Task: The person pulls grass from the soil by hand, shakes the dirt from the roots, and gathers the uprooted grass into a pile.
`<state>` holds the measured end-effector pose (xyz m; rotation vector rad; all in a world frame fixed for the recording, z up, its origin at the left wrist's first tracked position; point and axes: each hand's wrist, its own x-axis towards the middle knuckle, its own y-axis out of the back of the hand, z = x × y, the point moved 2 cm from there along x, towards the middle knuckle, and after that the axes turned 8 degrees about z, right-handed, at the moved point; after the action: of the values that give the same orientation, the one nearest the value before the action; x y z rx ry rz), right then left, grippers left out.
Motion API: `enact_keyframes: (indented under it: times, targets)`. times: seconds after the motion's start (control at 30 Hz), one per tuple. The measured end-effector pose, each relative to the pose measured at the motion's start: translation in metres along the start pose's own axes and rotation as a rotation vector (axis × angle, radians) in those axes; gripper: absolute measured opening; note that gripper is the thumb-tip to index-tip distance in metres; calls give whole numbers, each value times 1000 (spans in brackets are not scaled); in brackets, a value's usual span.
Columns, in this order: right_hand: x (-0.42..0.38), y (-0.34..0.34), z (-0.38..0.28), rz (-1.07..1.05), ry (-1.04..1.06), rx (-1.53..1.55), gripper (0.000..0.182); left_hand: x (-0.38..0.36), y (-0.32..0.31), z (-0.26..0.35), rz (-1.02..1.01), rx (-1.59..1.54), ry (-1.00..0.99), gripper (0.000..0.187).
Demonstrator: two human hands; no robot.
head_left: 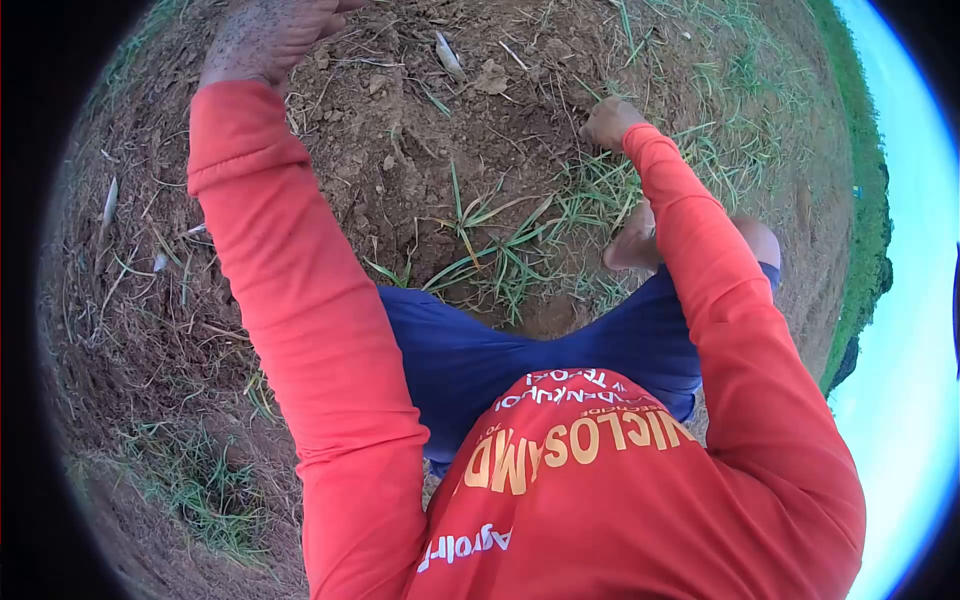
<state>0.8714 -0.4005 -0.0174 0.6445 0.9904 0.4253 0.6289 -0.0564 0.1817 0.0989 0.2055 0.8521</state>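
Note:
My left hand (268,38), its back speckled with soil, reaches over bare ground at the top left. The top edge of the picture cuts off part of its fingers, so its grip cannot be judged. To the right, my right hand (612,122) is closed low over the soil, beside green grass (600,205). A thin green blade shows at its fingers, but what they hold is not clear. Between my hands lies loose brown soil (400,130) with dry stalks and a pale husk-like piece (449,57).
Blue shorts (540,350) and a bare foot (632,240) are just below the work area. Tufts of grass (190,485) grow at the lower left. Pale scraps (110,200) lie on the left. Trees (872,240) and sky border the right side.

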Motion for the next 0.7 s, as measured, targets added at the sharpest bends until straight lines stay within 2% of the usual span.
enact_keyframes:
  times: [0.03, 0.07, 0.13, 0.17, 0.23, 0.3, 0.43, 0.53, 0.7]
  targets:
    - [6, -56, 6, 10, -175, 247, 38, -6, -15, -9, -35, 17, 74, 32]
    - [10, -116, 7, 48, -141, 287, 35, 4, -24, -38, -97, 49, 46, 37]
    - [-2, -161, 0, 3, -43, 347, 34, 29, -39, -107, -243, 116, 4, 50]
    - [-19, -156, -15, -76, 25, 371, 37, 22, -47, -111, -238, 124, 7, 49]
    - [-32, -118, -23, 29, -167, 633, 41, 26, -54, -101, -181, 132, -38, 47]
    - [-71, -91, -40, 319, -712, 1126, 45, 31, -61, -98, -215, 132, -38, 47]
    - [-64, -99, -33, 167, -686, 1202, 44, 21, -72, -86, -190, 194, -45, 47]
    - [-60, -95, -44, 518, -664, 1104, 38, 22, -68, -85, -234, 188, -71, 48]
    - [-52, -97, -43, 371, -757, 1216, 36, 14, -55, -76, -144, 191, -100, 45]
